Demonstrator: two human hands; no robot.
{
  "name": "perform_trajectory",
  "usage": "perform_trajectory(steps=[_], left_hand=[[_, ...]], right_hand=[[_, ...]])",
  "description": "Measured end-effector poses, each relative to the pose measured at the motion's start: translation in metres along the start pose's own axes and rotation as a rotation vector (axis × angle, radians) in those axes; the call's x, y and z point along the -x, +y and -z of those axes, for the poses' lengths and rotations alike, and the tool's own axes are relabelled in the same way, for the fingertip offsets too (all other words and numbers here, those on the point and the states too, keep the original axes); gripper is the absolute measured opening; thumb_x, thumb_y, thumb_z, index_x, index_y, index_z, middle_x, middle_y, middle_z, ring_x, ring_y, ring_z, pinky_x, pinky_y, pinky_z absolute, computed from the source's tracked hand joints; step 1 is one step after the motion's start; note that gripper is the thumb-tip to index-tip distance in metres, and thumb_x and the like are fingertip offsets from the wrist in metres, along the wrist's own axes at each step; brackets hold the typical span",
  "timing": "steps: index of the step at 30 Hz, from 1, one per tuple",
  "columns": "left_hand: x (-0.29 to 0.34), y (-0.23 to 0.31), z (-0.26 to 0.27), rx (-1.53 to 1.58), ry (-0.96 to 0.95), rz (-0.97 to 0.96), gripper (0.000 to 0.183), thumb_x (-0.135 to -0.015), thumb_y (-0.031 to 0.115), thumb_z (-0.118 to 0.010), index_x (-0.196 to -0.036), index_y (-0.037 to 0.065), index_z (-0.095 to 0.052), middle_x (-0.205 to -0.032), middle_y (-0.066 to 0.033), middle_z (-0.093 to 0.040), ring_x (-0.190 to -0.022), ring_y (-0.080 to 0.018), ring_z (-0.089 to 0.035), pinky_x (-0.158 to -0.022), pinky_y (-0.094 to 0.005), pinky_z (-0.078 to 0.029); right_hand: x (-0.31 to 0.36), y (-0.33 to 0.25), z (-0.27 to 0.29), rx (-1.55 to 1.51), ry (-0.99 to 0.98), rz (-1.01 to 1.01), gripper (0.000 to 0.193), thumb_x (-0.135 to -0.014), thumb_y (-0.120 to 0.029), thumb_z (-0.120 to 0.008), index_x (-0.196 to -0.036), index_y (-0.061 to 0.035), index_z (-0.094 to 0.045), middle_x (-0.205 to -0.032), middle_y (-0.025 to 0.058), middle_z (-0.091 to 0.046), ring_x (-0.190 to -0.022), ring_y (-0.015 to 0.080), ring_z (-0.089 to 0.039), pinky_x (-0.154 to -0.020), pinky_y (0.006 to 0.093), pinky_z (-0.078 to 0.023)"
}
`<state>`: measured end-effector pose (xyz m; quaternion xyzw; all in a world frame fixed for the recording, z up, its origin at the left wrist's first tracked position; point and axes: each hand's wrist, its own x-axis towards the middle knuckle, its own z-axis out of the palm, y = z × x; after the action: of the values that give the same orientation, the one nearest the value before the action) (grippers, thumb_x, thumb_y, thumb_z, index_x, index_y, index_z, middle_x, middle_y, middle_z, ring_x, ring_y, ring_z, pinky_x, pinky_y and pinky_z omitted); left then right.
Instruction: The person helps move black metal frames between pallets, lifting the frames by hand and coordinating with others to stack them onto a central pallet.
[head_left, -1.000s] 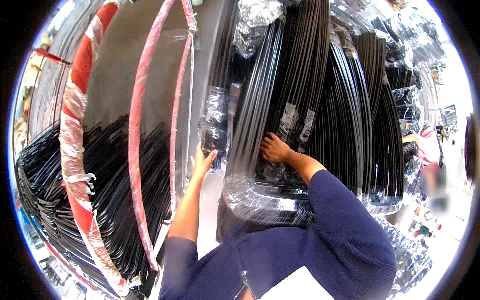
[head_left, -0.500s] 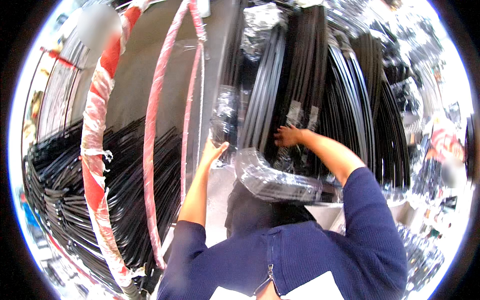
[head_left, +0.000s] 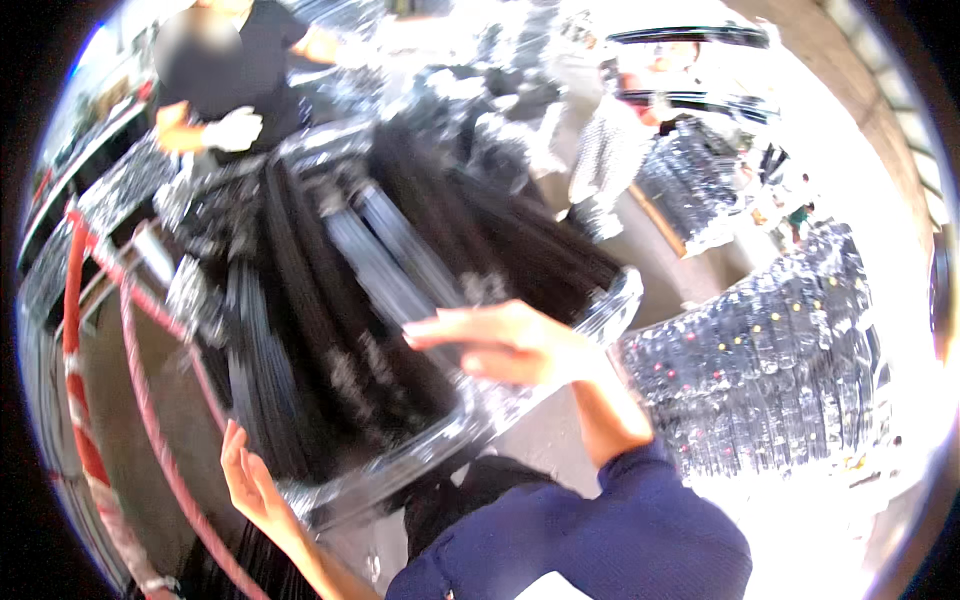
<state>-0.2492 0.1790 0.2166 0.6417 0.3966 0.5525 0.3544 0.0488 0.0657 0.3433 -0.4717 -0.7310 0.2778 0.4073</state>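
Note:
Long black strips (head_left: 320, 290) lie side by side in bundles on a rack in front of me, slightly blurred by motion. Some of them, such as the greyish-blue strips (head_left: 375, 255) in the middle, look shinier. A rim wrapped in clear plastic (head_left: 400, 465) runs along the rack's near edge. My right hand (head_left: 515, 345) is over the near right part of the bundles, its fingers stretched out and nothing in it. At the rack's near left corner, my left hand (head_left: 252, 482) is raised with fingers extended, also holding nothing.
Red-and-white wrapped bars (head_left: 85, 420) and a thinner pink bar (head_left: 160, 450) stand at the left. A co-worker in a dark shirt (head_left: 235, 65), wearing a white glove (head_left: 235, 130), stands beyond the rack. Plastic-wrapped stacks (head_left: 760, 370) are at the right.
The view has swung to the right, bringing the co-worker and the wrapped stacks into sight. My right hand has moved from the strips toward the rack's near right side. Both hands stay open.

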Motion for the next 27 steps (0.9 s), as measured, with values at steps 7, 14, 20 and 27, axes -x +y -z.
perform_trajectory(steps=[7,14,20,27], left_hand=[[0.019,0.097,-0.178,0.192,-0.444,-0.152,0.027,-0.081,0.001,-0.048,-0.107,-0.001,-0.053,-0.118,-0.0148,-0.051,-0.110,-0.0226,-0.048,-0.094,-0.0311,-0.035],[0.026,0.192,-0.348,0.333,-0.816,-0.197,0.037,-0.086,0.021,-0.052,-0.118,0.002,-0.047,-0.122,-0.0117,-0.048,-0.116,-0.0215,-0.044,-0.096,-0.0348,-0.034],[-0.015,0.292,-0.503,0.914,-1.286,0.387,0.061,-0.089,0.049,-0.036,-0.124,-0.001,-0.040,-0.123,-0.0192,-0.046,-0.113,-0.0291,-0.047,-0.097,-0.0399,-0.036],[-0.106,0.384,-0.612,0.821,-1.130,0.125,0.068,-0.085,0.056,-0.039,-0.124,0.001,-0.041,-0.119,-0.0201,-0.049,-0.111,-0.0296,-0.048,-0.095,-0.0400,-0.037]], right_hand=[[0.200,0.028,0.110,-0.002,0.496,-0.280,0.033,-0.086,-0.005,-0.049,-0.119,-0.0007,-0.050,-0.115,0.0120,-0.056,-0.107,0.0202,-0.052,-0.091,0.0304,-0.039],[0.346,0.104,0.260,-0.283,1.018,-0.323,0.037,-0.090,-0.022,-0.046,-0.118,0.0024,-0.047,-0.122,0.0133,-0.048,-0.117,0.0231,-0.044,-0.098,0.0371,-0.035],[0.478,0.198,0.443,-0.976,1.616,-0.320,0.050,-0.091,-0.041,-0.034,-0.112,0.0045,-0.041,-0.114,0.0287,-0.047,-0.104,0.0407,-0.050,-0.089,0.0520,-0.041],[0.384,0.169,0.492,-1.294,0.934,-0.221,0.069,-0.085,-0.042,-0.042,-0.133,0.0022,-0.022,-0.135,0.0275,-0.025,-0.122,0.0505,-0.025,-0.098,0.0589,-0.027]])
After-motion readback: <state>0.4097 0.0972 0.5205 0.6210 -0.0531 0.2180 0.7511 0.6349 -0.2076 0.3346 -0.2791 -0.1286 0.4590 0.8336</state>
